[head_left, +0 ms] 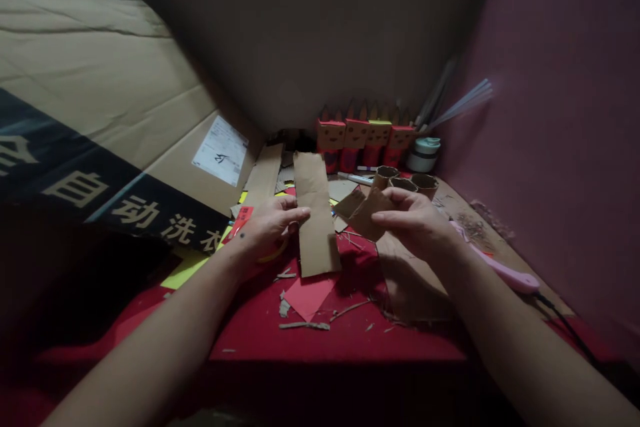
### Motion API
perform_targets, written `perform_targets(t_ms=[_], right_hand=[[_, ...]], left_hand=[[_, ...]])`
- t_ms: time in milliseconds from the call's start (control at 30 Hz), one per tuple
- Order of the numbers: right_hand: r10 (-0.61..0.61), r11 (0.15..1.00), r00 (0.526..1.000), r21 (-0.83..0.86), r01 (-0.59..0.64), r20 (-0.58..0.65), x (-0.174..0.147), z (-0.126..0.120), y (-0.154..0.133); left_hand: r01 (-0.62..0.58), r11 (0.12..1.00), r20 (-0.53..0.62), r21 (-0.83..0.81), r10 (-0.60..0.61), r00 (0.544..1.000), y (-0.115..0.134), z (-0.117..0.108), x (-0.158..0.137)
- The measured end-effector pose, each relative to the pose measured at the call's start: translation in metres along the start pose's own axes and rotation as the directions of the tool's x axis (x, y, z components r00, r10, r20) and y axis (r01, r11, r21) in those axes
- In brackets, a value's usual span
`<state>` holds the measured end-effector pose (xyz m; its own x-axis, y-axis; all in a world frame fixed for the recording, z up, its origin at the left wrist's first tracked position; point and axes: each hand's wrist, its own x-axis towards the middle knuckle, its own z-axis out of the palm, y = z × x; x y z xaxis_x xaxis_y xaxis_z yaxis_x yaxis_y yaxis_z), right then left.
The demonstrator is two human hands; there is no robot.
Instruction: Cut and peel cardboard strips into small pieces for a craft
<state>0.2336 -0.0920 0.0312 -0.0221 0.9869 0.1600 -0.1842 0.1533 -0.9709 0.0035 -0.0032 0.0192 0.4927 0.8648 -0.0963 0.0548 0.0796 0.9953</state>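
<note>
My left hand (273,223) pinches the left edge of a long cardboard strip (317,227), which stands tilted above the red tabletop. In my right hand (417,220) is a small cardboard piece (369,213) with torn or bent edges, gripped between thumb and fingers. The two pieces are close together but look apart. Below the strip lies a pink paper square (309,299), among cardboard scraps (304,326). A larger flat cardboard sheet (413,283) rests under my right hand. Several cardboard tubes (425,185) stand just behind that hand.
At the back stand several red and yellow box figures (356,137) with pointed ears. A lidded jar (423,154) and clear sticks (465,103) are beside them. A pink corded tool (505,273) lies right. A large printed carton (125,140) leans in from the left.
</note>
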Motion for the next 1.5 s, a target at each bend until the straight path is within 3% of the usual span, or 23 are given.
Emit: perform_targets(t_ms=[67,167,300,433,567,600,667,733,800,867,1000,1133,1267,1367,1500], right_hand=[[0.076,0.979,0.997,0.188,-0.074,-0.003,0.000,0.000,0.000],[0.192,0.932,0.981,0.309,-0.192,0.030,0.001,0.002,0.007],[0.313,0.901,0.942,0.275,-0.335,0.121,0.003,0.011,0.017],[0.337,0.901,0.917,0.208,-0.379,0.213,0.003,0.027,0.019],[0.441,0.817,0.828,0.227,-0.530,0.346,0.003,0.037,0.017],[0.448,0.825,0.829,0.202,-0.528,0.335,0.004,0.038,0.017],[0.391,0.902,0.890,0.096,-0.421,0.233,0.005,0.038,0.020],[0.254,0.967,0.962,-0.050,-0.250,0.098,0.007,0.036,0.023],[0.136,0.983,0.991,-0.128,-0.133,0.017,0.010,0.034,0.023],[0.089,0.988,0.996,-0.124,-0.090,-0.018,0.013,0.033,0.021],[0.112,0.985,0.991,-0.124,-0.119,-0.068,0.019,0.033,0.017],[0.051,0.991,0.993,-0.118,-0.064,-0.110,0.023,0.032,0.020],[-0.020,0.998,0.990,-0.065,0.011,-0.140,0.024,0.031,0.027],[-0.003,1.000,0.989,-0.028,-0.001,-0.145,0.025,0.032,0.027],[0.014,0.999,0.991,-0.046,-0.020,-0.134,0.026,0.037,0.026]], left_hand=[[0.000,1.000,0.000,-0.008,0.000,1.000,0.002,0.001,-0.001],[-0.011,1.000,0.037,-0.017,0.011,0.999,0.006,0.005,-0.003],[-0.042,0.999,0.086,0.001,0.041,0.995,0.007,0.011,-0.007],[-0.032,0.998,0.117,0.055,0.025,0.993,0.003,0.014,-0.008],[-0.086,0.994,0.105,0.067,0.079,0.991,0.002,0.015,-0.009],[-0.087,0.995,0.119,0.055,0.080,0.990,0.002,0.016,-0.009],[-0.062,0.997,0.172,0.043,0.054,0.984,0.002,0.017,-0.011],[-0.029,0.998,0.207,0.047,0.019,0.978,0.002,0.017,-0.011],[-0.009,0.999,0.244,0.048,-0.003,0.970,0.002,0.018,-0.011],[-0.013,0.999,0.268,0.052,-0.002,0.963,0.003,0.019,-0.011],[-0.068,0.994,0.295,0.080,0.042,0.954,0.007,0.022,-0.014],[-0.031,0.997,0.314,0.071,0.007,0.949,0.007,0.024,-0.017],[0.002,1.000,0.258,0.027,-0.009,0.966,0.000,0.022,-0.014],[0.008,0.997,0.196,-0.076,0.007,0.980,-0.005,0.021,-0.012],[0.000,0.993,0.278,-0.114,0.032,0.960,-0.004,0.023,-0.013]])
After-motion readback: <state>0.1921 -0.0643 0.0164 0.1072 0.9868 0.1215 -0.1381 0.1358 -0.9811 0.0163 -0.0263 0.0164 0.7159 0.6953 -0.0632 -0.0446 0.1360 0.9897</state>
